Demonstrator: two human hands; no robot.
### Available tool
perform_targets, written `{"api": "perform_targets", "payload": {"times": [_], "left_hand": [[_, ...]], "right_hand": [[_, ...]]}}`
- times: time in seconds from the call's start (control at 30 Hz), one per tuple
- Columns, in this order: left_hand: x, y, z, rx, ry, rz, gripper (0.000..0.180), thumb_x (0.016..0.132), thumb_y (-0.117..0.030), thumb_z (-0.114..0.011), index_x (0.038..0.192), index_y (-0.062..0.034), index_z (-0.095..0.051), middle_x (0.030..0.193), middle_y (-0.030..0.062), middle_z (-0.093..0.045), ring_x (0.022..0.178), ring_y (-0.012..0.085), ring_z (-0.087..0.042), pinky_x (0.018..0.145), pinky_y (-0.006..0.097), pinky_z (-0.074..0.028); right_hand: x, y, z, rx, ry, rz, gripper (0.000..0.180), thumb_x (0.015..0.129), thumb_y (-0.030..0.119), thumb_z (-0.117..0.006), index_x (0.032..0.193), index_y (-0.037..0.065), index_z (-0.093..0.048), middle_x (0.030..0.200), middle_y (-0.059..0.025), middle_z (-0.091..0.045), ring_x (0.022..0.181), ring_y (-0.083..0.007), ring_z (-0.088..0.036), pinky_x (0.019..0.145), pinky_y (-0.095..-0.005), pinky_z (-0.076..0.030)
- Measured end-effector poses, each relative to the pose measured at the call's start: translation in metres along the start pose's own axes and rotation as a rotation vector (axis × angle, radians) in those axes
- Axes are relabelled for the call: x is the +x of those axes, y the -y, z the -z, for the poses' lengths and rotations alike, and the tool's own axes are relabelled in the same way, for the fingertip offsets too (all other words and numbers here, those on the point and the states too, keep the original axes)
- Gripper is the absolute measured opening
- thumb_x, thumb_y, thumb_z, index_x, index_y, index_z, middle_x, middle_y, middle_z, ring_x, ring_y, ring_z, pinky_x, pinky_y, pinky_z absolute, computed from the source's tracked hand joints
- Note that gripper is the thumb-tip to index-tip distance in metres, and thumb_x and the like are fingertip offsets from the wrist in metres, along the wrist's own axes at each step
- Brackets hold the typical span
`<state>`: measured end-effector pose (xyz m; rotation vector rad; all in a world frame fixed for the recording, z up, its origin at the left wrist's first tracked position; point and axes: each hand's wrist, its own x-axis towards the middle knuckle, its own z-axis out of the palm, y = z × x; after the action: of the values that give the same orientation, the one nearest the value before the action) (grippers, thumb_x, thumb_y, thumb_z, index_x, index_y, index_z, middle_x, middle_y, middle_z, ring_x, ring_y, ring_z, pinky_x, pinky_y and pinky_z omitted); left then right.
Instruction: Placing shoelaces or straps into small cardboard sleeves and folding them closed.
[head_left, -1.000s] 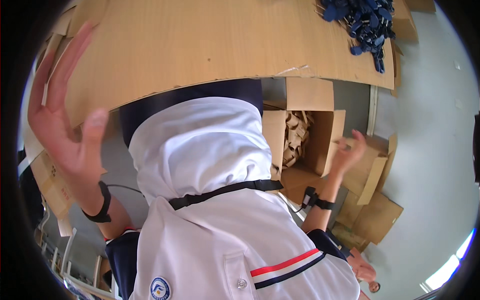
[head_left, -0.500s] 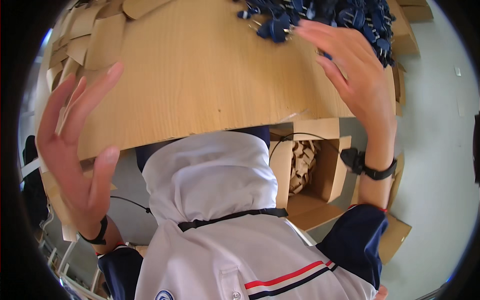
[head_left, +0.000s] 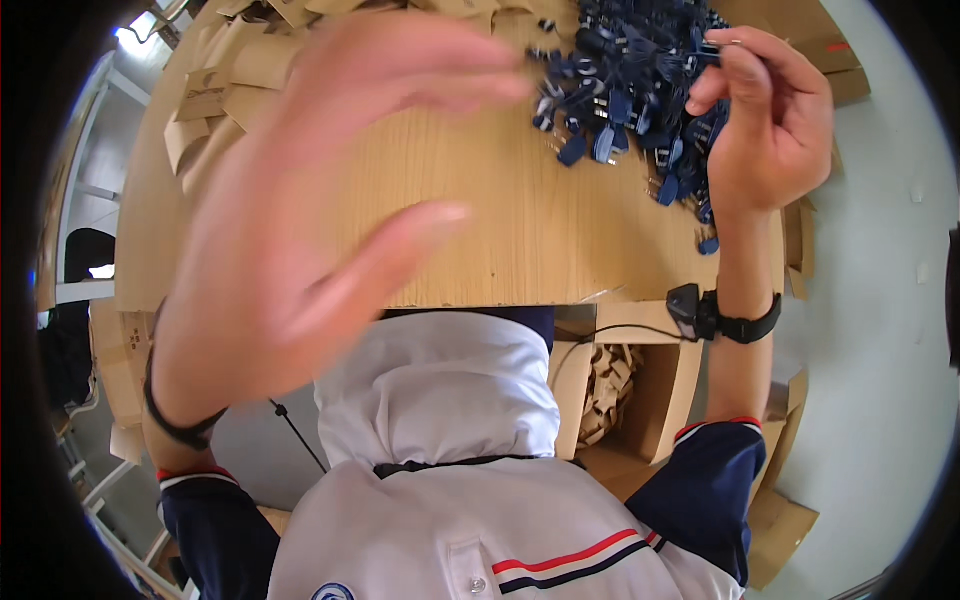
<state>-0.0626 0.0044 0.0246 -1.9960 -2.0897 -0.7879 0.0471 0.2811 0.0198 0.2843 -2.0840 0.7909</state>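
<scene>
My left hand point(head_left: 265, 230) is raised over the left part of the table, blurred by motion. Its fingers and thumb are spread with nothing between them. At the far right, my right hand point(head_left: 775, 140) is pinched beside a heap of dark blue power plugs with cables point(head_left: 635, 70). Metal pins of a plug point(head_left: 724, 43) show at its fingertips; the fingers cover most of that plug. Single plugs lie loose along the near edge of the heap, their pins bare.
Flat brown cardboard sleeves point(head_left: 245, 70) are piled at the table's far left. Below the table's front edge, an open carton point(head_left: 655, 400) holds folded cardboard pieces point(head_left: 608, 395). More cartons point(head_left: 785, 530) stand on the right-hand floor. A wooden table point(head_left: 450, 240) lies before me.
My left hand has swung right and inward over the table. The right hand, formerly stretched over the plugs, has turned and closed in a pinch. The view has shifted, showing more of the heap.
</scene>
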Motion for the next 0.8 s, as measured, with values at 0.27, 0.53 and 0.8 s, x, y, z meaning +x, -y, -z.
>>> {"api": "perform_targets", "payload": {"times": [0.27, 0.53, 0.8], "left_hand": [[0.096, 0.008, -0.083, -1.134, -0.372, 0.153, 0.041, 0.084, -0.020, -0.066, 0.114, 0.0025, -0.051, 0.088, 0.0155, -0.061, 0.079, 0.0310, -0.061, 0.069, 0.038, -0.048], [0.097, -0.002, -0.041, -1.287, -0.275, 0.515, 0.024, 0.092, -0.003, -0.052, 0.114, 0.0012, -0.042, 0.087, 0.0050, -0.059, 0.072, 0.0113, -0.055, 0.063, 0.025, -0.045], [0.077, 0.017, -0.013, -0.602, -0.106, 0.317, 0.031, 0.086, -0.007, -0.057, 0.112, -0.0013, -0.041, 0.086, 0.0101, -0.062, 0.074, 0.0238, -0.057, 0.069, 0.030, -0.046]], "right_hand": [[0.026, 0.051, -0.021, 0.237, -0.303, 0.021, 0.025, 0.096, 0.018, -0.057, 0.105, -0.005, -0.050, 0.093, -0.0170, -0.062, 0.056, -0.0150, -0.056, 0.046, -0.0268, -0.048], [0.005, 0.074, -0.026, 0.466, -0.116, -0.598, 0.027, 0.092, 0.014, -0.062, 0.112, -0.003, -0.055, 0.088, -0.0074, -0.060, 0.052, -0.0081, -0.051, 0.041, -0.0210, -0.038], [0.009, 0.059, -0.025, 0.671, 0.136, -0.910, 0.029, 0.090, 0.013, -0.064, 0.113, -0.005, -0.059, 0.085, -0.0040, -0.061, 0.056, -0.0080, -0.052, 0.045, -0.0210, -0.038]]}}
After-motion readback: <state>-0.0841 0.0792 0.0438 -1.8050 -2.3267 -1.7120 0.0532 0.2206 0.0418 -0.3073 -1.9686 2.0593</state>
